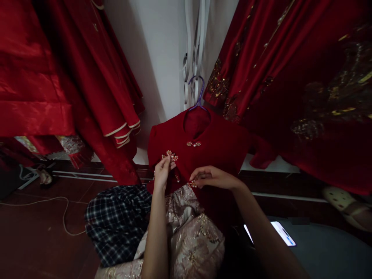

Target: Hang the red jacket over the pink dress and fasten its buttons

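Observation:
A red dress [221, 133] hangs in front of me on a purple hanger [200, 95]. My left hand [162, 172] pinches a gold-and-pearl flower ornament [172, 155] at the left side of the dress front. Fingers bent, my right hand [213, 177] is at a second beaded ornament [192, 184] lower on the front; its fingertips appear to touch or hold it. Another pearl clasp [193, 144] sits just under the neckline. A pale, gold-patterned brocade cloth [194, 236] lies in my lap below the dress.
Red garments [87, 58] hang at the left, and red gowns with gold trim [270, 69] at the right. A white metal rack [190, 42] holds the hanger. A lit phone [283, 233] lies on a grey surface [328, 248]. A cable [68, 211] crosses the floor.

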`<state>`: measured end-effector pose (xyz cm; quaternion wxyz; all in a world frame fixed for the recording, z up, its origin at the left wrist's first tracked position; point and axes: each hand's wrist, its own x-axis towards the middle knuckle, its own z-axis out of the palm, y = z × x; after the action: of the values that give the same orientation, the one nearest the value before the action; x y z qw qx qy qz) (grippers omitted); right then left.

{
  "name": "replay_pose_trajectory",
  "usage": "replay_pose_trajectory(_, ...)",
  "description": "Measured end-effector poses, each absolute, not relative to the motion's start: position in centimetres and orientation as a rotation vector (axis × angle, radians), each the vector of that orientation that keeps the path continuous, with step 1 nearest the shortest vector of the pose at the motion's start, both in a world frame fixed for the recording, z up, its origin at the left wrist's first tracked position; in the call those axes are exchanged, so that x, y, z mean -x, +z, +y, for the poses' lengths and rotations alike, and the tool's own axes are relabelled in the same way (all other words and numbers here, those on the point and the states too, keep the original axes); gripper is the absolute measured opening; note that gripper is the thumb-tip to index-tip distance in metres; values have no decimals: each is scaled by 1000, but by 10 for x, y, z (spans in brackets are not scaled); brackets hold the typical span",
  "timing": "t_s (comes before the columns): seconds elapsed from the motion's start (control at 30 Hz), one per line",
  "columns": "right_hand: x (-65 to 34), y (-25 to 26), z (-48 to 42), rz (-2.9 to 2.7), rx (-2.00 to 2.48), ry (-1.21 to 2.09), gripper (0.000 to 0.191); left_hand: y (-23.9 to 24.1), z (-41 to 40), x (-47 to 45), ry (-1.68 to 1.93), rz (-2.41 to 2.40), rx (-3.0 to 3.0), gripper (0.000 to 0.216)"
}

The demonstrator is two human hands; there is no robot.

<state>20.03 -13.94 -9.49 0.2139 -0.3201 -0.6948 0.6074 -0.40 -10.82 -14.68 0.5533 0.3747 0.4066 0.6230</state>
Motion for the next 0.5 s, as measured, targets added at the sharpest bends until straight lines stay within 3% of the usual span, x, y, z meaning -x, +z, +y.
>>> replay_pose_trajectory(0.5,-193,-103,-138,-2031,895,1651,26,-148,-106,-3,1607,1040,-868,33)
